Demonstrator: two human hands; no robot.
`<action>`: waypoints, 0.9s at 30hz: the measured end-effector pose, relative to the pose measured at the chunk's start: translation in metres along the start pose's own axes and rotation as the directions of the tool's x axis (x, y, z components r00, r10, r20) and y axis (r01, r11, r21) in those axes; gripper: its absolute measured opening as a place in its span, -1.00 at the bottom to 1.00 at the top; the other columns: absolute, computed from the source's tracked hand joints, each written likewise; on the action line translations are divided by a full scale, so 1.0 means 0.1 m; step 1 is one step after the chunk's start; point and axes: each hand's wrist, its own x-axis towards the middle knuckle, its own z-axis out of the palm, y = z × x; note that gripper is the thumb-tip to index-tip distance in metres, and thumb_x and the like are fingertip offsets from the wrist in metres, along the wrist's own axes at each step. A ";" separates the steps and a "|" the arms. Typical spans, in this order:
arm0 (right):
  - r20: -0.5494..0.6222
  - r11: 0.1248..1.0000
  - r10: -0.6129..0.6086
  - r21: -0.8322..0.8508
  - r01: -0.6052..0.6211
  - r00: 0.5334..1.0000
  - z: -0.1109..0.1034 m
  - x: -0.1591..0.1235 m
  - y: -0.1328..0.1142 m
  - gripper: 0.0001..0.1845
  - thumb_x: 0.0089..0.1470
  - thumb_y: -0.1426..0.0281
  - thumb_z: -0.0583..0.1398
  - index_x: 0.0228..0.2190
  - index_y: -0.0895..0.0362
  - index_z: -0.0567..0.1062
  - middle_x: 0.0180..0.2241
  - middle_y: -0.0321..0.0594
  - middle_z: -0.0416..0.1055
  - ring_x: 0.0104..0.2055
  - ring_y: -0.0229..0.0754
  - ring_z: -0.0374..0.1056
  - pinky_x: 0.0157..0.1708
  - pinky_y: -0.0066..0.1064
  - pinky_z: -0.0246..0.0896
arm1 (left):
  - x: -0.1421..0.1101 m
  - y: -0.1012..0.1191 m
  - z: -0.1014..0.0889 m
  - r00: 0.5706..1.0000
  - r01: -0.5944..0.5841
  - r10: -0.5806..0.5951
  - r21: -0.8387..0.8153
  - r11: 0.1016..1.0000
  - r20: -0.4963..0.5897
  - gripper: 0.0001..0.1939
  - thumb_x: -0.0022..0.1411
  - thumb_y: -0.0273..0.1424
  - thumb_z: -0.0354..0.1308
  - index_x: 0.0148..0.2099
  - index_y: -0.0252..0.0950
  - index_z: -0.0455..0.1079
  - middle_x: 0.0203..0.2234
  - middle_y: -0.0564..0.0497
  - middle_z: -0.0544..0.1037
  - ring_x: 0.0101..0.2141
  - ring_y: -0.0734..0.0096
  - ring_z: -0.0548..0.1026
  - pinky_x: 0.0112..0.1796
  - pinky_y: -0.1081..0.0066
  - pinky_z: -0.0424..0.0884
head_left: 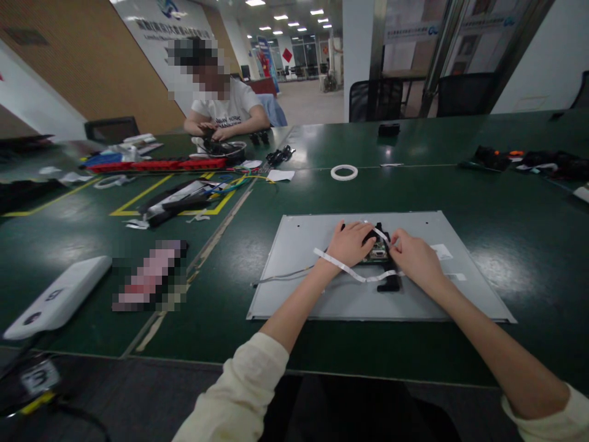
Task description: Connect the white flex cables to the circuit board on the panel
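Observation:
A grey flat panel (pixel 294 245) lies on the green table, and on it sits a black bracket (pixel 390 283) with a small circuit board (pixel 379 252). My left hand (pixel 350 244) rests over the left part of the bracket and board, fingers stretched out and hiding what is beneath. Just right of the board, my right hand (pixel 416 258) pinches a thin white strip (pixel 381 233) near its end. A longer white strip (pixel 352 272) loops across my left wrist toward the bracket's lower part. Grey cables (pixel 285 276) run left off the panel.
A roll of white tape (pixel 344 172) lies beyond the panel. To the left are a white power bank (pixel 59 298) and a blurred-out pink phone-shaped item (pixel 154 273). Across the table a person (pixel 230 113) handles black parts by a bowl. Dark items (pixel 492 158) lie far right.

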 end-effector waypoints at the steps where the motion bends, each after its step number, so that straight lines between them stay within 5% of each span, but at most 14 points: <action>1: -0.001 1.000 0.003 -0.009 -0.003 1.000 0.00 0.00 0.00 -0.88 0.10 0.35 0.04 -0.30 0.07 0.33 -0.53 -0.24 0.38 -0.47 -0.16 0.29 -0.55 -0.46 -0.19 | 0.00 0.00 0.00 1.000 0.000 0.000 -0.003 1.000 -0.001 -0.58 0.33 -0.22 -0.21 0.16 -0.17 0.19 0.12 -0.01 0.33 0.14 0.26 0.22 0.15 -0.02 -0.09; 10: 0.000 0.997 -0.062 0.042 0.062 0.998 -0.03 -0.10 0.11 -0.87 0.06 0.34 0.06 -0.30 0.06 0.35 -0.59 -0.32 0.32 -0.55 -0.24 0.23 -0.56 -0.48 -0.19 | -0.01 0.00 0.01 1.000 0.006 -0.006 -0.011 1.000 -0.003 -0.60 0.34 -0.25 -0.20 0.16 -0.17 0.19 0.13 -0.01 0.32 0.14 0.27 0.20 0.16 -0.01 -0.09; 22: -0.146 0.957 -0.078 0.265 0.115 0.986 -0.13 -0.19 0.19 -0.92 0.04 0.36 0.11 -0.38 0.08 0.38 -0.60 -0.36 0.33 -0.55 -0.28 0.24 -0.49 -0.46 0.01 | -0.03 -0.04 -0.03 0.978 0.092 -0.123 -0.179 0.979 -0.170 -0.60 0.30 -0.34 -0.14 0.17 -0.28 0.06 0.01 -0.10 0.41 0.04 0.26 0.33 0.09 0.15 0.12; 25: -0.282 0.916 -0.186 0.296 0.270 0.941 -0.18 -0.26 0.10 -0.86 0.07 0.38 0.09 -0.29 0.11 0.38 -0.49 -0.29 0.36 -0.48 -0.27 0.27 -0.45 -0.45 0.11 | -0.03 -0.03 -0.11 0.954 0.088 -0.166 -0.297 0.951 -0.248 -0.59 0.27 -0.39 -0.09 0.16 -0.29 0.07 0.01 -0.12 0.40 0.04 0.26 0.33 0.07 0.20 0.18; 27: -0.356 0.858 -0.377 0.214 0.468 0.855 -0.21 -0.32 0.00 -0.79 0.07 0.39 0.09 -0.20 0.13 0.38 -0.34 -0.19 0.39 -0.33 -0.20 0.31 -0.35 -0.40 0.19 | -0.02 -0.02 -0.15 0.937 0.075 -0.201 -0.397 0.915 -0.287 -0.62 0.26 -0.40 -0.07 0.12 -0.29 0.10 -0.02 -0.13 0.42 0.01 0.28 0.36 0.03 0.24 0.23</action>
